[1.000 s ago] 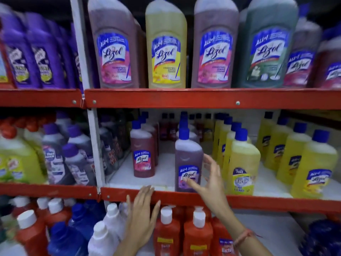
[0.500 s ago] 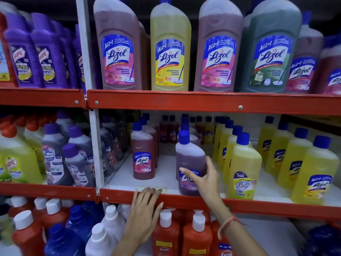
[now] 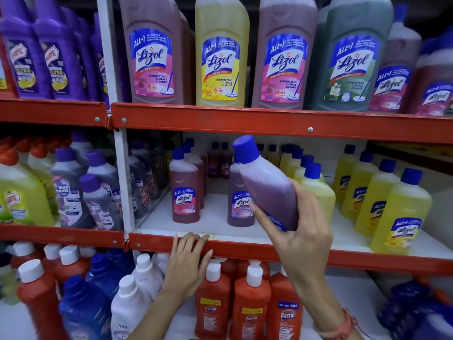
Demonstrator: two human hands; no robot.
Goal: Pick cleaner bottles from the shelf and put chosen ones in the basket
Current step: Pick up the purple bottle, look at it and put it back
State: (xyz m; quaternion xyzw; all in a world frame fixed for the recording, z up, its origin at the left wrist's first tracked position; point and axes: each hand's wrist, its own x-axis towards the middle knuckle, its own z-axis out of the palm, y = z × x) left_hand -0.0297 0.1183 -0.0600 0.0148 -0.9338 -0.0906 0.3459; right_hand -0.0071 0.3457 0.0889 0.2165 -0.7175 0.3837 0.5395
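My right hand [image 3: 297,229] grips a small purple Lizol cleaner bottle [image 3: 264,182] with a blue cap, lifted off the middle shelf [image 3: 213,222] and tilted to the left. Another purple bottle [image 3: 239,204] stands on the shelf right behind it. A pink Lizol bottle [image 3: 185,190] stands to the left. My left hand [image 3: 187,263] rests flat with fingers spread on the red front edge of the middle shelf [image 3: 245,251]. No basket is in view.
Yellow cleaner bottles [image 3: 399,212] fill the right of the middle shelf. Large Lizol bottles [image 3: 220,52] line the top shelf. Red Bactin bottles [image 3: 250,303], white and blue bottles stand on the bottom shelf. Grey Max Kleen bottles [image 3: 71,192] sit left of the white upright.
My right hand closed on the front purple bottle, lifted it off the shelf and tilted it left. My left hand stayed on the shelf edge.
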